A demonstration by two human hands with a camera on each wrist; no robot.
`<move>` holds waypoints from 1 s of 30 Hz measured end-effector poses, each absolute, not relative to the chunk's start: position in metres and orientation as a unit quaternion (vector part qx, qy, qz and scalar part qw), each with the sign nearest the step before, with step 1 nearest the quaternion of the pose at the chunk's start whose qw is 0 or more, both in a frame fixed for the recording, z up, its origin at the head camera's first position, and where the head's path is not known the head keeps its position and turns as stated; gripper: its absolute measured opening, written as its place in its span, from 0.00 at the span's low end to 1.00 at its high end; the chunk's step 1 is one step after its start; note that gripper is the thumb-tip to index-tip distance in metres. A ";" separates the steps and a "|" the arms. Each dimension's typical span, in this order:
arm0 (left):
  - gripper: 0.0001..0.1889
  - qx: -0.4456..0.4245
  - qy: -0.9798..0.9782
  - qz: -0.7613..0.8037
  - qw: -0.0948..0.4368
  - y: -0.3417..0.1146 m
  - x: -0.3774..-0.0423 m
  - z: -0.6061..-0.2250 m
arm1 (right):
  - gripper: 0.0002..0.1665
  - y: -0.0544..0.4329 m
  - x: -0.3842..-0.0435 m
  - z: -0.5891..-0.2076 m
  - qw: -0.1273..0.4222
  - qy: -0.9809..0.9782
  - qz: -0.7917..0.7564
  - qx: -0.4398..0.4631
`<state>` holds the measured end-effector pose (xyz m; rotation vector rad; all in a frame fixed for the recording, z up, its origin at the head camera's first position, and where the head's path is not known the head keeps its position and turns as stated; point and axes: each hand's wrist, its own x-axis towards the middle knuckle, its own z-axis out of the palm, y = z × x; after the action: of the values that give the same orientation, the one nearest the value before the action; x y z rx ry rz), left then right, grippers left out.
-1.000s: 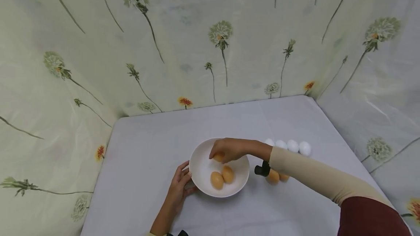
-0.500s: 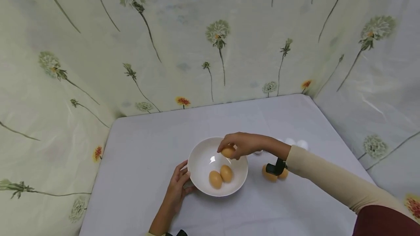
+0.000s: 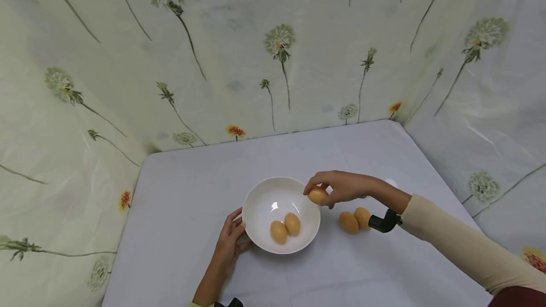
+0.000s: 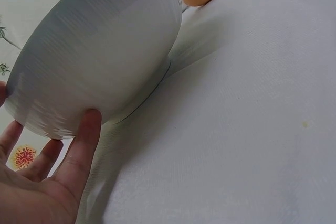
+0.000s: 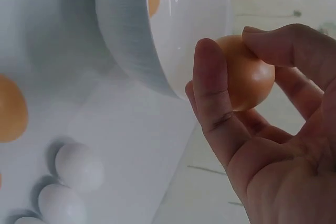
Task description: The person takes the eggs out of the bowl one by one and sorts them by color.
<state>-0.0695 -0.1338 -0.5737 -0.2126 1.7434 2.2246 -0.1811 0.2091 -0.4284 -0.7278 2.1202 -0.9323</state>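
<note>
A white bowl (image 3: 260,203) stands on the table with two brown eggs (image 3: 278,232) lying together inside it. My left hand (image 3: 228,243) holds the bowl's left side, its fingertips and thumb spread against the outer wall in the left wrist view. Between the thumb and fingers of my right hand (image 3: 343,188) another brown egg (image 3: 317,195) is pinched, raised at the bowl's right rim. Close below that hand, two more brown eggs (image 3: 349,222) lie side by side on the cloth.
White eggs (image 5: 79,167) lie in a row on the cloth, mostly hidden by my right arm in the head view. A pale cloth (image 3: 192,193) covers the table, and a flower-printed curtain (image 3: 239,51) rises behind it and along both sides.
My right hand has moved right with the brown egg, from over the bowl's inside to its right rim. The left hand and the two eggs in the bowl stay put.
</note>
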 end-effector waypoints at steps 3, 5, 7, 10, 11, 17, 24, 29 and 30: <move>0.29 -0.078 0.608 0.775 0.156 -0.133 -0.069 -0.574 | 0.22 0.224 -0.176 -0.428 0.348 0.815 -0.373 -0.274; 0.29 -0.077 0.608 0.774 0.156 -0.133 -0.069 -0.574 | 0.21 0.235 -0.173 -0.428 0.345 0.814 -0.385 -0.266; 0.29 -0.074 0.610 0.773 0.154 -0.133 -0.069 -0.574 | 0.20 0.247 -0.170 -0.428 0.338 0.814 -0.395 -0.260; 0.29 -0.072 0.610 0.775 0.151 -0.134 -0.070 -0.574 | 0.19 0.262 -0.167 -0.429 0.328 0.816 -0.404 -0.252; 0.29 -0.072 0.609 0.775 0.151 -0.134 -0.070 -0.574 | 0.19 0.267 -0.166 -0.430 0.327 0.817 -0.405 -0.250; 0.29 -0.080 0.608 0.775 0.154 -0.136 -0.069 -0.574 | 0.21 0.292 -0.162 -0.435 0.330 0.810 -0.412 -0.257; 0.29 -0.078 0.614 0.770 0.155 -0.136 -0.070 -0.572 | 0.21 0.320 -0.154 -0.443 0.318 0.800 -0.442 -0.253; 0.29 -0.079 0.611 0.772 0.155 -0.134 -0.071 -0.572 | 0.22 0.344 -0.147 -0.453 0.309 0.804 -0.455 -0.228; 0.29 -0.081 0.611 0.772 0.154 -0.134 -0.071 -0.572 | 0.23 0.348 -0.146 -0.456 0.308 0.805 -0.456 -0.221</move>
<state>-0.0711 -0.1339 -0.5724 -0.2329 1.7526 2.2130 -0.1463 0.3480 -0.4557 -0.5845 2.1282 -1.2051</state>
